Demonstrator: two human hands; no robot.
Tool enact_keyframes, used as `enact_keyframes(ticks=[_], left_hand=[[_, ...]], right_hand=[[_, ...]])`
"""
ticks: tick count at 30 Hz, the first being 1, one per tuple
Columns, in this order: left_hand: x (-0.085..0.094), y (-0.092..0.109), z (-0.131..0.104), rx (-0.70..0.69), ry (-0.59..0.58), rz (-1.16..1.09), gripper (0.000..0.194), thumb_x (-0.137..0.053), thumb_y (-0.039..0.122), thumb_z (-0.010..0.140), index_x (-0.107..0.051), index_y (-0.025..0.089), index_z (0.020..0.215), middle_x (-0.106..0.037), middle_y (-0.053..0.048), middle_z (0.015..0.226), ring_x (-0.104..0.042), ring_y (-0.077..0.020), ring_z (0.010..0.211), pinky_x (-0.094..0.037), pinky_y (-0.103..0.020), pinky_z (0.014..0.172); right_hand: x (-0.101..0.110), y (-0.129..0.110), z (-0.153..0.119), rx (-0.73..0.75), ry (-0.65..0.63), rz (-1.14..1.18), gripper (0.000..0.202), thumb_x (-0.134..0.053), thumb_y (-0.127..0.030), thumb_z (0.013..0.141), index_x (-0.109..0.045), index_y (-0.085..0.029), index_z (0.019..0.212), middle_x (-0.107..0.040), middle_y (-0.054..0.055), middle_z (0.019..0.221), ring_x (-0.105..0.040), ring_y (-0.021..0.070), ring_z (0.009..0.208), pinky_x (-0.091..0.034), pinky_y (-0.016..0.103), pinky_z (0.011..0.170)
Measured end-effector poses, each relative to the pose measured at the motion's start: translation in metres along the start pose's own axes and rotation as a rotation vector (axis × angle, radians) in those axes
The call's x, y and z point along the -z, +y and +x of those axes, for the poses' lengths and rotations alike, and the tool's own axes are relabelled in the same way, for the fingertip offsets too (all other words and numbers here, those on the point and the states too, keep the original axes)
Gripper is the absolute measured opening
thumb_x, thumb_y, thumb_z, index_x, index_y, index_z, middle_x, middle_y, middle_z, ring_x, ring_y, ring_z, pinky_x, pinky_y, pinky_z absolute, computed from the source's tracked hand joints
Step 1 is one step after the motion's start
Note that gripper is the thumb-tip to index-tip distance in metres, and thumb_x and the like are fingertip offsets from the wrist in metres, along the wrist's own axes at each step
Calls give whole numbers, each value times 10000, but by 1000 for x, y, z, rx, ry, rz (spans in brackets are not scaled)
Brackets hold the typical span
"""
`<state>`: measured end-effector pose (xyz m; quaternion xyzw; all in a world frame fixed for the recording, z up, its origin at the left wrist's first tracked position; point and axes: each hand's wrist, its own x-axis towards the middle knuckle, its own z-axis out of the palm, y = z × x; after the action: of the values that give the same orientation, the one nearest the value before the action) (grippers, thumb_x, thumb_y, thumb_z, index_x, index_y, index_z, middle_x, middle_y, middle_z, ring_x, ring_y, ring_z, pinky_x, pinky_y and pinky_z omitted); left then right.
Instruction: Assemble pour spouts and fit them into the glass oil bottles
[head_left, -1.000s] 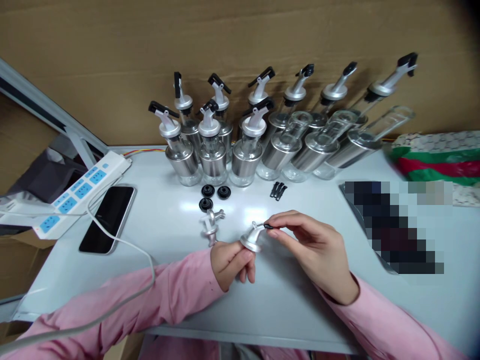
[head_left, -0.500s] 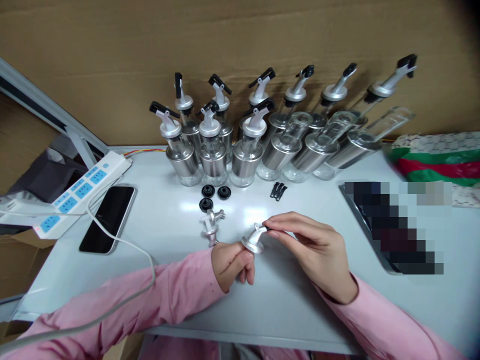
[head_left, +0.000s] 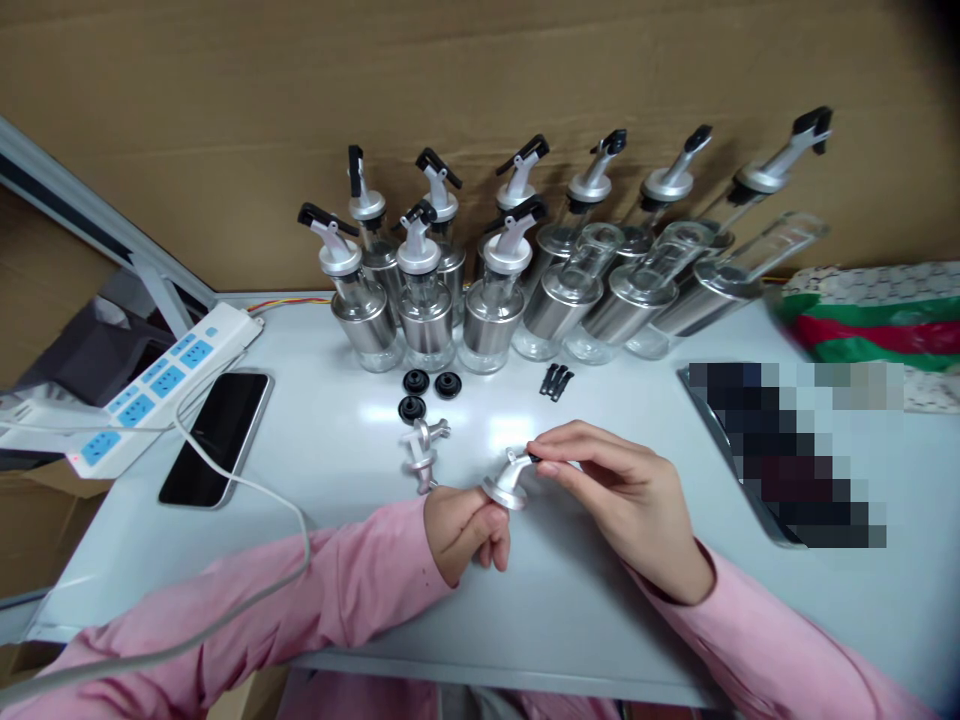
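My left hand [head_left: 469,530] grips a silver pourer spout [head_left: 506,485] by its round base, fingers curled. At the spout's tip, the thumb and fingertips of my right hand [head_left: 626,490] pinch a small black piece [head_left: 534,458]. Just left of the spout lie more silver spouts [head_left: 421,455] on the white table. Beyond them are three black round stoppers [head_left: 448,385]. Several small black levers [head_left: 556,382] lie together further right.
Behind stand several glass bottles with steel bands [head_left: 493,315], many topped with spouts, some open-necked. At left are a phone [head_left: 216,438], a power strip [head_left: 169,385] and a cable [head_left: 270,490] crossing over my left sleeve. A pixelated dark device [head_left: 795,460] lies at right.
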<state>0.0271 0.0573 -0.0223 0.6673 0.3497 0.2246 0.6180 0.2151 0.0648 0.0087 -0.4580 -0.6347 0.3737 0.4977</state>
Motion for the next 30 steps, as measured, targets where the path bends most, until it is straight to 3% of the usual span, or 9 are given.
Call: enact_keyframes(ticks=[6, 17, 22, 25, 27, 30], left_hand=[[3, 2, -1, 14, -34, 57, 454, -245, 419, 929, -473, 163, 631, -544, -3, 542, -493, -85, 464, -431, -182, 532], [5, 5, -2, 22, -29, 182, 430, -228, 382, 926, -484, 163, 659, -487, 19, 543, -501, -82, 483, -427, -186, 574], [5, 7, -1, 7, -73, 171, 440, -235, 410, 919, -463, 166, 632, -476, 15, 548, -495, -86, 487, -423, -192, 563], [5, 6, 0, 3, -87, 157, 439, -241, 412, 920, -479, 162, 650, -478, 18, 559, -479, -81, 484, -422, -192, 569], [4, 4, 0, -7, -93, 137, 421, -246, 416, 920, -507, 157, 717, -476, 20, 572, -464, -80, 477, -418, -193, 556], [4, 2, 0, -10, -90, 119, 432, -253, 435, 924, -512, 148, 730, -480, 13, 588, -462, -80, 473, -413, -195, 539]], right_hand=[[0, -2, 2, -49, -11, 30, 54, -697, -220, 788, -748, -234, 800, -727, 40, 784, -663, 156, 701, -542, 268, 654], [1, -1, 3, -162, -97, 141, 92, -674, -285, 809, -732, -215, 826, -692, 63, 827, -647, 169, 773, -525, 284, 711], [3, 2, 6, -415, -204, 414, 178, -683, -371, 789, -718, -196, 795, -651, 40, 789, -588, 133, 668, -500, 269, 652], [3, 3, 4, -576, -300, 570, 285, -673, -426, 786, -711, -202, 958, -619, 24, 754, -564, 130, 662, -492, 292, 690], [3, 4, 3, -612, -400, 626, 357, -626, -463, 815, -699, -199, 1044, -609, 31, 760, -548, 134, 667, -485, 308, 712], [4, 4, 1, -600, -467, 663, 349, -579, -478, 847, -715, -200, 1007, -606, 42, 788, -527, 133, 668, -472, 306, 720]])
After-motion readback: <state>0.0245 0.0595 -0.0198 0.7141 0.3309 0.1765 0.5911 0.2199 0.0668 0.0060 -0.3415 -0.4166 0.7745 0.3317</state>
